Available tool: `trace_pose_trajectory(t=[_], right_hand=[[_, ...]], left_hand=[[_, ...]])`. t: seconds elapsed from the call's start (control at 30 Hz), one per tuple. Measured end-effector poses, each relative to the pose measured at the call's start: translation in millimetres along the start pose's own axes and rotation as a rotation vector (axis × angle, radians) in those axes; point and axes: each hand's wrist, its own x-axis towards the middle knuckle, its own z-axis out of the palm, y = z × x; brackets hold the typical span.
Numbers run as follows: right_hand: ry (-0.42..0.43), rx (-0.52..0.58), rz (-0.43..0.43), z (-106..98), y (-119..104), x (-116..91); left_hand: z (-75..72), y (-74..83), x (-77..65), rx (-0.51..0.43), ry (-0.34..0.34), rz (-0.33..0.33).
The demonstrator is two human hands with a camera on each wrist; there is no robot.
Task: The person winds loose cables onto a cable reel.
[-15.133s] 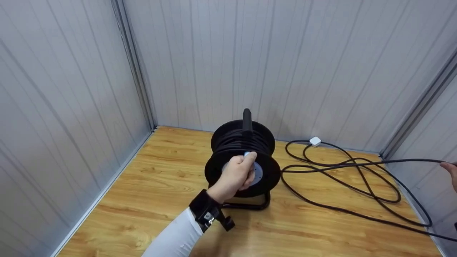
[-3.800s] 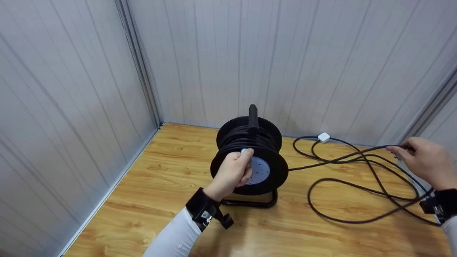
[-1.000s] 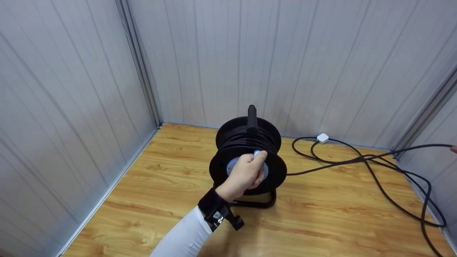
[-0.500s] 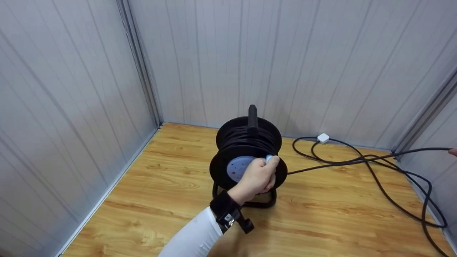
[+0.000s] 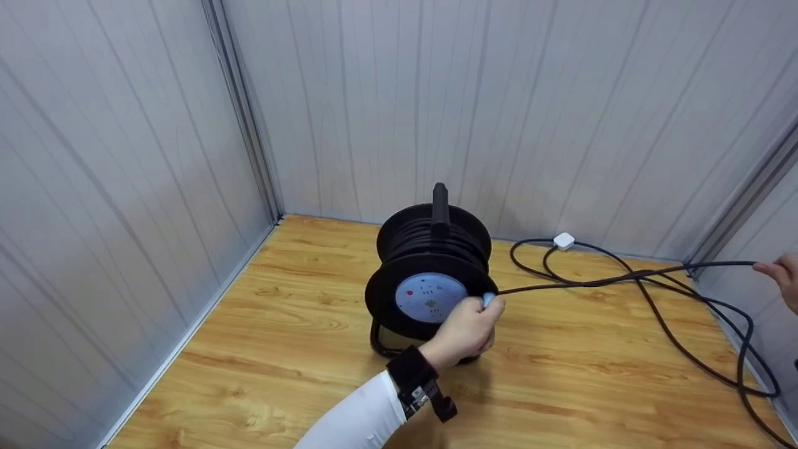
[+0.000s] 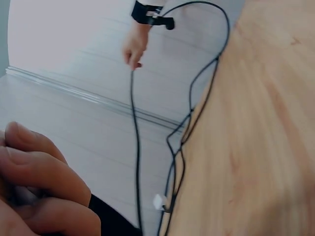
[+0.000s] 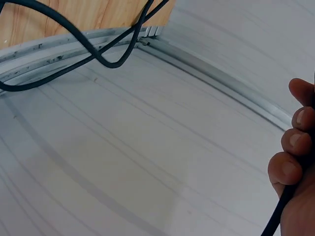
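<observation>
A black cable reel (image 5: 386,293) stands on its tube frame, with dark cable wound between its two flanges and a pale blue socket panel (image 5: 430,296) on its front. My left hand (image 5: 467,330) grips the light blue crank knob (image 5: 489,299) at the panel's lower right. From the reel's right side the black cable (image 5: 561,285) runs taut to my right hand (image 5: 782,280), at the right edge of the head view. Curled fingers (image 7: 290,167) hold that cable in the right wrist view. In the left wrist view my left fingers (image 6: 44,172) wrap round the knob, mostly hidden.
Loose cable loops (image 5: 661,330) lie on the wooden floor (image 5: 280,374) to the right, with a white plug (image 5: 563,241) near the back wall (image 5: 349,112). Panel walls also stand at left and right. A black carrying handle (image 5: 440,209) rises above the reel.
My left hand has swung the knob clockwise, down and to the right, turning the socket panel. My right hand has come further into view with the cable. Over the longer span, the floor loops have shifted.
</observation>
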Motion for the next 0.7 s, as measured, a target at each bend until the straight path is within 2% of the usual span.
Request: trace_pose_trajectory(t=[0.1, 0.23, 0.43, 0.7], right_hand=[[-0.163, -0.026, 0.014, -5.1, -16.5, 2.7], [-0.283, -0.085, -0.007, -3.6, -36.1, 5.2], [-0.383, -0.112, -0.019, 5.9, -53.4, 4.3], [-0.503, -0.098, 0.092, 16.2, -70.4, -3.4]], left_hand=[[4.2, -10.6, 0.1, 0.085, 0.013, -0.014], [7.0, -26.8, 0.1, 0.15, 0.02, -0.031], [4.0, -48.8, -0.2, 0.169, -0.011, -0.064], [-9.4, -68.8, -4.2, 0.18, -0.05, -0.059]])
